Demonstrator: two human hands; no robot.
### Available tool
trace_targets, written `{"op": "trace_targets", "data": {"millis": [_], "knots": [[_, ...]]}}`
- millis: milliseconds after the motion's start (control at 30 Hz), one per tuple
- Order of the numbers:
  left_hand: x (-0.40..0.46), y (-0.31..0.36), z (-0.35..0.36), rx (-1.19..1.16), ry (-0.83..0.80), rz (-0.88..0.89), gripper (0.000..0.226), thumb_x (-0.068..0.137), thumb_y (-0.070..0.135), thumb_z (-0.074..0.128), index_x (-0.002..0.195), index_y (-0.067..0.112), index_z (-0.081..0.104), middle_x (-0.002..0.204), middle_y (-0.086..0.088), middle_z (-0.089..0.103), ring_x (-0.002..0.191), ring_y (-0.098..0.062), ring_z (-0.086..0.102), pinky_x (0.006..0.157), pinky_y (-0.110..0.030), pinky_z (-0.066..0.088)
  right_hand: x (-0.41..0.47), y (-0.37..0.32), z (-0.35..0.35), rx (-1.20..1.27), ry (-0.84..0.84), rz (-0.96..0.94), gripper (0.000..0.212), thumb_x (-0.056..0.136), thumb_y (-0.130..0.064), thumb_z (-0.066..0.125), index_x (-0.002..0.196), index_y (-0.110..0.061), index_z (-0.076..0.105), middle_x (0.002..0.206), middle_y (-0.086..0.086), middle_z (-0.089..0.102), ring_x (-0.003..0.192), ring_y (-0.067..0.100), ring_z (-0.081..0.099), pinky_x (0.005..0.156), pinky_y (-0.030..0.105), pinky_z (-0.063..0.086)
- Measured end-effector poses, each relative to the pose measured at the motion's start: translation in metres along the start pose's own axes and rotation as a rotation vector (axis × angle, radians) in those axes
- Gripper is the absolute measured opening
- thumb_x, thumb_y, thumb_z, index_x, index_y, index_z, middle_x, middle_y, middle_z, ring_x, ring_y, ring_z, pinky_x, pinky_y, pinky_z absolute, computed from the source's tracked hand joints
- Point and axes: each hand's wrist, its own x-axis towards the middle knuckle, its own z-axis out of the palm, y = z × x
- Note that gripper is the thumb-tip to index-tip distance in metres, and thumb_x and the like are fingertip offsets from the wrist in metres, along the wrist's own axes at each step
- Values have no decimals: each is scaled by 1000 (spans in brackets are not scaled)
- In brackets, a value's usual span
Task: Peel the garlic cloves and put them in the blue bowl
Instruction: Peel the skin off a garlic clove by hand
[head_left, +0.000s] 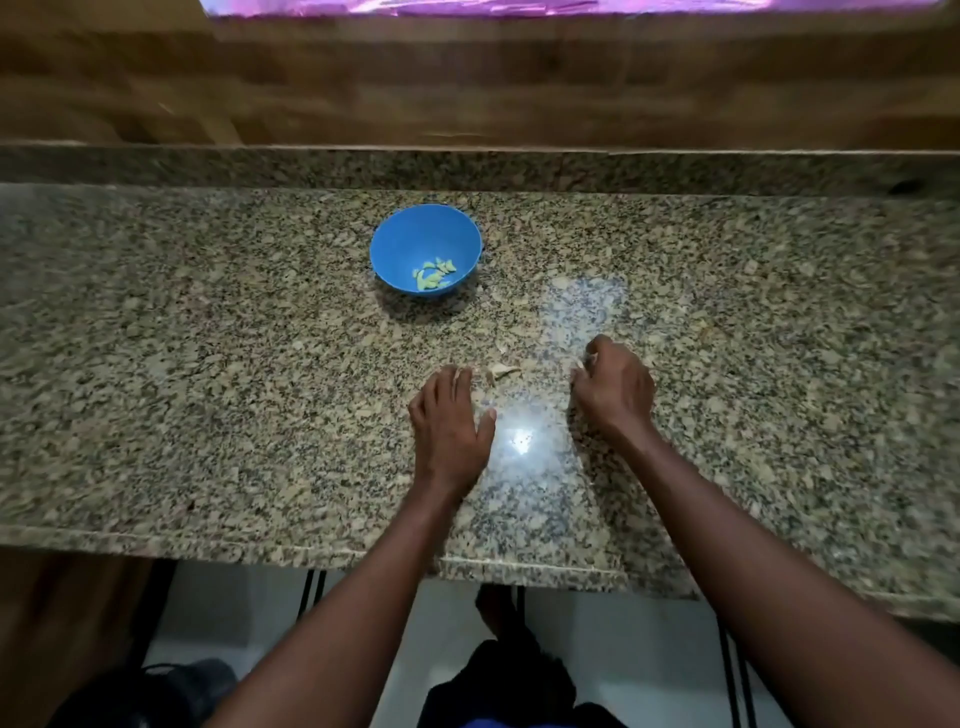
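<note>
Dim overall, with overhead light throwing a hard white glare spot on the granite counter (208, 364) between the hands. Soft shadow sits near the blue bowl (425, 249). Far wall smears with blur; edges bow wide-angle.

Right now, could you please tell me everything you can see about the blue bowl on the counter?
The blue bowl is small, round and looks like matte plastic. It stands upright and open on the speckled granite counter, beyond both hands, nearer the back edge. A small cluster of pale yellow-green garlic pieces lies on its bottom. Neither hand touches it; only the counter does, and it casts a soft shadow toward the near side.
</note>
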Motion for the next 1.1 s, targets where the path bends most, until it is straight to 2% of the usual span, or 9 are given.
{"op": "trace_targets", "data": {"millis": [100,167,300,501,667,868,934,1001,1101], "knots": [[-3,-2,5,91,20,32,69,101,52,45,157,15,31,162,-9,31,145,-27,30,116,-47,28,19,1,9,-8,-3,-20,5,96,-13,69,94,-13,64,85,1,64,70,16,57,51,22,31],[-3,1,3,95,18,29,70,99,52,46,156,14,34,160,-10,34,143,-28,33,115,-47,31,24,-2,10,-7,-13,-31,11,97,-9,64,88,-15,66,81,1,66,66,14,56,50,21,29],[-1,2,1,76,22,29,71,94,50,50,153,13,40,157,-11,39,141,-29,37,114,-48,31,47,-40,1,214,-48,-75,11,94,-8,70,91,-18,70,83,-3,68,70,8,63,57,22,50],[-2,4,0,46,27,27,70,93,48,55,152,13,44,158,-11,40,144,-30,37,116,-49,30,92,-137,-2,320,-7,-414,4,84,-18,75,86,-21,76,81,-9,73,74,11,69,68,35,60],[-2,3,1,40,48,28,70,92,48,56,152,14,44,158,-10,41,142,-29,38,114,-48,30,118,-174,11,121,-82,-592,16,84,-10,72,90,-20,83,88,1,79,84,22,74,77,37,60],[-2,3,3,31,53,9,72,92,50,57,154,17,42,159,-8,39,142,-26,36,111,-46,30,104,-122,2,198,38,-555,13,94,-17,70,101,-14,81,94,5,77,77,19,68,69,32,55],[-2,4,3,27,67,11,72,92,50,59,153,17,42,158,-8,39,142,-26,38,111,-47,32,86,-86,3,214,-59,-510,14,94,-14,71,106,-15,79,100,5,77,76,14,67,70,30,57],[-2,5,2,44,74,8,71,93,50,58,153,16,42,158,-8,39,141,-26,38,111,-47,32,74,-60,16,149,-197,-513,21,94,-10,70,112,-16,78,105,6,76,77,13,64,71,24,48],[-2,7,1,82,75,2,70,95,51,54,154,16,40,159,-9,38,141,-25,37,111,-47,31,70,-45,33,60,-280,-612,19,91,-11,72,107,-19,78,97,4,68,78,18,58,66,26,38]]}}
